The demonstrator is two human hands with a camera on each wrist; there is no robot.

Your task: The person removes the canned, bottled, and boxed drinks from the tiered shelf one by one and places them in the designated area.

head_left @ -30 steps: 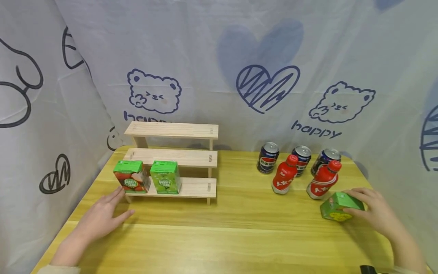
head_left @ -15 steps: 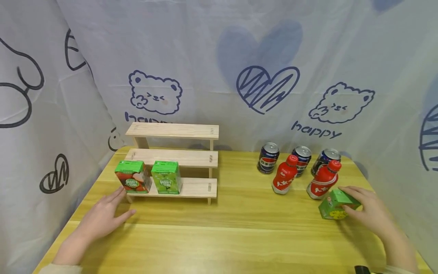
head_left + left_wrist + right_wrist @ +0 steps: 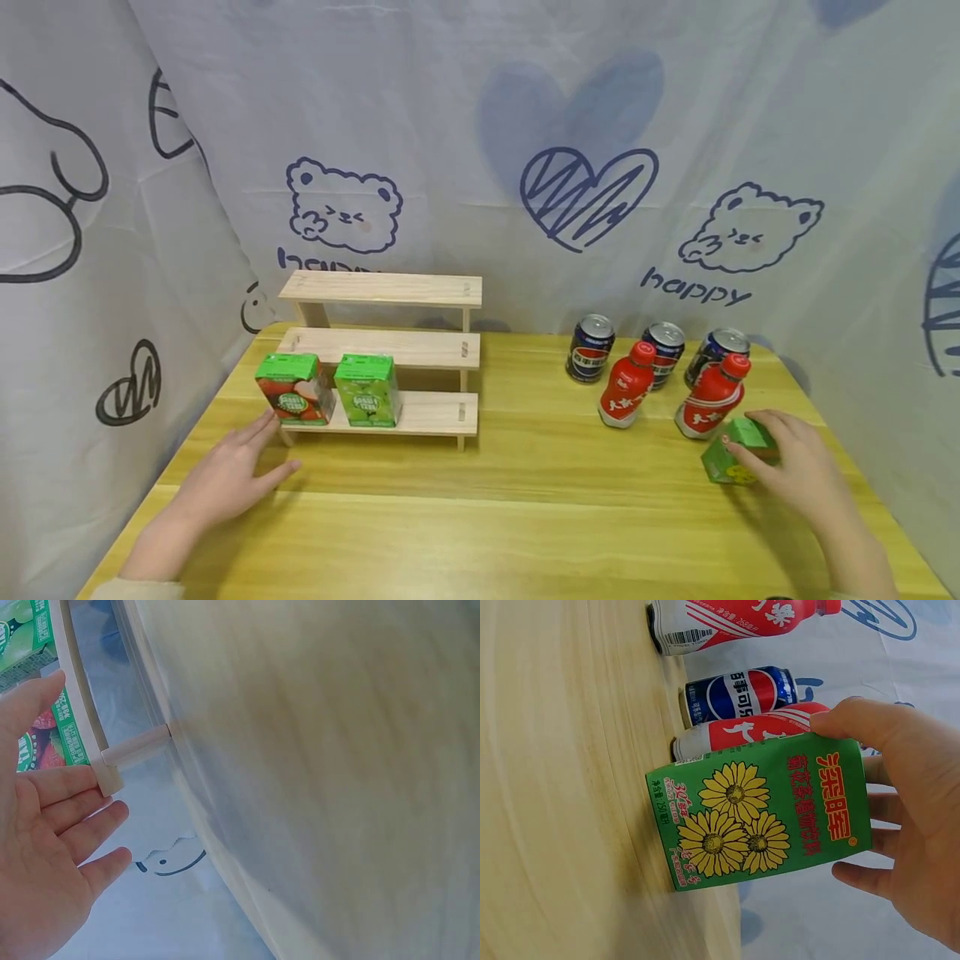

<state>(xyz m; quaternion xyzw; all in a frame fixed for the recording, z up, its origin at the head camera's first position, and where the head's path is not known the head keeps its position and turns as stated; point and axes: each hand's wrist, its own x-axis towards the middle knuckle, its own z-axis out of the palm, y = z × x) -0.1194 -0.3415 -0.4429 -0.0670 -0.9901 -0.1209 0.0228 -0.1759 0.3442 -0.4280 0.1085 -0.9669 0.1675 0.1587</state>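
A green drink carton (image 3: 735, 817) with yellow flowers is at the right of the table. My right hand (image 3: 798, 458) holds its upper part, thumb on one side and fingers partly hidden behind. Close beyond it stand two red bottles (image 3: 628, 385), with several dark blue cola cans (image 3: 590, 348) behind. At the left, my left hand (image 3: 228, 471) has its fingers extended, the fingertips at the front left corner of the wooden three-step shelf (image 3: 437, 414). On the lowest step stand a red-and-green drink carton (image 3: 295, 390) and a light green drink carton (image 3: 367, 392), side by side.
A wooden table (image 3: 480, 533) carries everything. Printed white cloth (image 3: 465, 108) hangs along the back and both sides, close behind the shelf and cans.
My right hand has shifted slightly left and turned, and the flowered carton has turned a little with it. My left hand stays at the shelf corner. The head view has shifted slightly.
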